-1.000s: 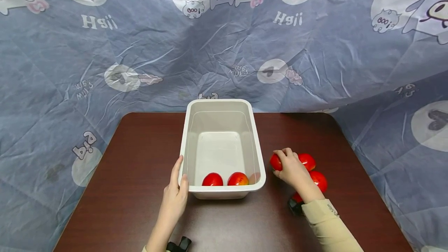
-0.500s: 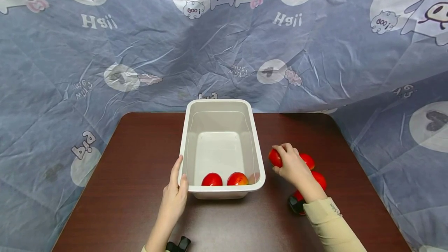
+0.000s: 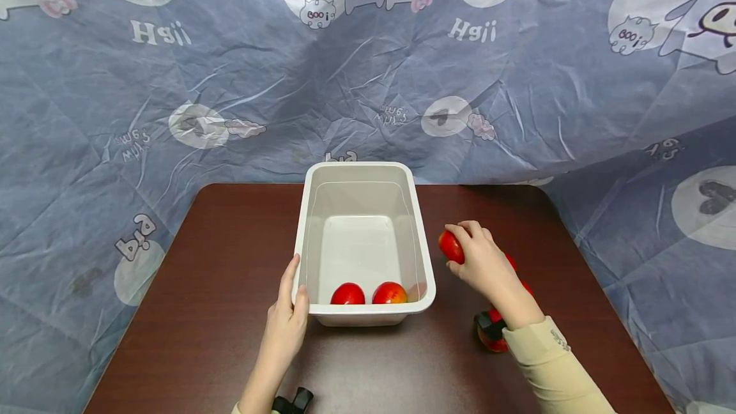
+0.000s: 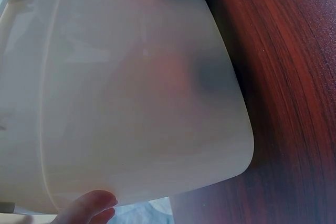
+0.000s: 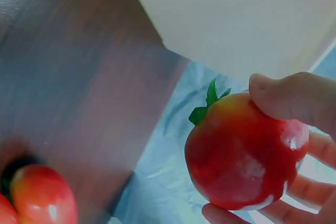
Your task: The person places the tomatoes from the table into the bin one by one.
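My right hand (image 3: pixel 483 267) grips a shiny red tomato (image 5: pixel 244 153) with green leaves, held above the table to the right of the bin. Thumb and fingers wrap its sides in the right wrist view. A pale plastic bin (image 3: pixel 311 235) stands mid-table, with two red tomatoes (image 3: pixel 347 294) inside at its near end. My left hand (image 3: pixel 285 324) holds the bin's near left corner, thumb at the near side and fingers along the left rim. In the left wrist view the bin's wall (image 4: pixel 131 98) fills most of the frame, with a fingertip (image 4: pixel 97 200) at its edge.
More red tomatoes (image 3: pixel 493 337) lie on the table under and beside my right forearm, partly hidden by it. The dark wooden table (image 3: pixel 241 260) ends at the back against a blue patterned cloth (image 3: pixel 241 69). Black straps (image 3: pixel 293 401) sit on the wrists.
My right hand has lifted the tomato up and slightly away from the others, rising in the head view. The left hand and bin have stayed in place.
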Available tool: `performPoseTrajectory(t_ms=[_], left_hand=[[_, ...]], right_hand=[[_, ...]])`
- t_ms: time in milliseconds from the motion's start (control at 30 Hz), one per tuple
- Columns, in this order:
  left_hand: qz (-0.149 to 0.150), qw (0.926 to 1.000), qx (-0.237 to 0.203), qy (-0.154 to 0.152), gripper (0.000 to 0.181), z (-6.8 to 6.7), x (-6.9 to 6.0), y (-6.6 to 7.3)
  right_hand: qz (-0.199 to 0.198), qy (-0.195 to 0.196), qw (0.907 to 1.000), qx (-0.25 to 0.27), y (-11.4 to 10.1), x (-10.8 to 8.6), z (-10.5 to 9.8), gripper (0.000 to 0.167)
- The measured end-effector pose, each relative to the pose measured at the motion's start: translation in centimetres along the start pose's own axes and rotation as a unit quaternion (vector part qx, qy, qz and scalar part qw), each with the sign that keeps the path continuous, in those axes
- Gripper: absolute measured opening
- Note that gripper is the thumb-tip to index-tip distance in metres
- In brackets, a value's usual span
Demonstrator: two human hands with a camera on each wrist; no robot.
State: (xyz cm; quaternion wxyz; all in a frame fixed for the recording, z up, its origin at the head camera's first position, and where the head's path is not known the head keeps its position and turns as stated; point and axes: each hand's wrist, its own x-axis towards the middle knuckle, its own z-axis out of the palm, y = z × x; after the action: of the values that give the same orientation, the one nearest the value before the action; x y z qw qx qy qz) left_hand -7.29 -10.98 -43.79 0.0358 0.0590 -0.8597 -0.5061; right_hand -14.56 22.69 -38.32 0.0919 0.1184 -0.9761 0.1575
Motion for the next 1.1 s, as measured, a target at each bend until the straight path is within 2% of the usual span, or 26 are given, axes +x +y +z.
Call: performPoseTrajectory(t_ms=[667,1100], left_hand=[[0.003,1.0,0.003,0.0,0.058,0.0,0.0,0.0],[0.005,0.9999,0.007,0.005,0.058,0.0,0.0,0.0]], right_hand=[[-0.038,0.034,0.9987,-0.004,-2.3,1.0,-2.5,0.064],[-0.055,0.039,0.9977,0.004,-3.9,1.3,-3.1,0.065]])
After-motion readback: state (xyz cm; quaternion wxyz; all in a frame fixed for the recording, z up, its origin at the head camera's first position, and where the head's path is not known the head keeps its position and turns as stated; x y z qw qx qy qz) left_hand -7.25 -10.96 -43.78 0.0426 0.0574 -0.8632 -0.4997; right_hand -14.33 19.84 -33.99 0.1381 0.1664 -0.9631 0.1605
